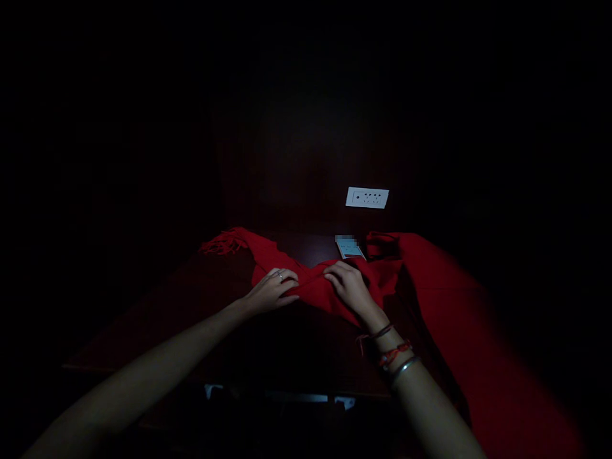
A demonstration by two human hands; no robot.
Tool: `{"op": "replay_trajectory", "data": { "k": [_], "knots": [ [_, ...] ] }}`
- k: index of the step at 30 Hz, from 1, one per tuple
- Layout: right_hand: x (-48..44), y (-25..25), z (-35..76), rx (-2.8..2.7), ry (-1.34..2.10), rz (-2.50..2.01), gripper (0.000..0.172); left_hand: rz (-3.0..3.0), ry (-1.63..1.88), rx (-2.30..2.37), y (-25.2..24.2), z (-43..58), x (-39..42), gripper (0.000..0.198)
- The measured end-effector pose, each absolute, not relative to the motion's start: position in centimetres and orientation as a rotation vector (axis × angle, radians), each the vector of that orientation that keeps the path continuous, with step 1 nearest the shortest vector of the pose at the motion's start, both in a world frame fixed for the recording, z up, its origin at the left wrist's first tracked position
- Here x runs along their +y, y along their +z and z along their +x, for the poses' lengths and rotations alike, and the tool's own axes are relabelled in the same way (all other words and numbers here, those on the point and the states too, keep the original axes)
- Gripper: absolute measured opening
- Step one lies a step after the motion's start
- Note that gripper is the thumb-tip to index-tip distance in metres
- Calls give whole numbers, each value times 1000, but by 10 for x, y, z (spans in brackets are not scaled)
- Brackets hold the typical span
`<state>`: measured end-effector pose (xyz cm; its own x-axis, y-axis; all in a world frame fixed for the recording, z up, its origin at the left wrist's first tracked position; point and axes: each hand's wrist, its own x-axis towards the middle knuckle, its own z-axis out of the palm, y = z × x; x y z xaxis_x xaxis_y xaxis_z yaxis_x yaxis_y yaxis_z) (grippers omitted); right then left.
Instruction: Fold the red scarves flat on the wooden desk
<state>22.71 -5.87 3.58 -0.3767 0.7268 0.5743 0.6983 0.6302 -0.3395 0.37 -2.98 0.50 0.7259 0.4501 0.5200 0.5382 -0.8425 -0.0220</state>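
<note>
A red scarf [270, 254] with a fringed end lies across the dark table, bunched in the middle. My left hand [273, 290], with a ring on one finger, grips the near left part of the bunched cloth between thumb and fingers. On the folds just to the right, my right hand [350, 287] pinches the scarf with curled fingers. Its wrist carries several bracelets. The two hands are a short gap apart, with red cloth running between them. Parts of the fingertips are hidden in the folds.
Behind my right hand lies a small pale, flat box-like item [350, 246], partly blurred. A white socket plate [367, 197] is on the dark wall. Red cloth [459, 319] spreads along the right side; whether it joins the scarf is unclear. The table's front edge [90, 367] shows faintly.
</note>
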Motion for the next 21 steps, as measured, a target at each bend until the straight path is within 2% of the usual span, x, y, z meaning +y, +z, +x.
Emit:
{"op": "replay_trajectory", "data": {
  "k": [3,12,18,21],
  "knots": [
    [-59,37,228,-2192,100,-1083,26,-2776,-750,-825,1,5,-26,26],
    [-63,38,226,-2385,228,-1076,19,-2843,-919,-899,-2,5,-16,33],
    [-65,39,222,-2361,345,-1092,13,-2844,-1000,-833,7,5,-24,26],
    [-65,44,219,-2346,337,-1085,15,-2873,-1020,-811,8,6,-27,20]
  ]
}}
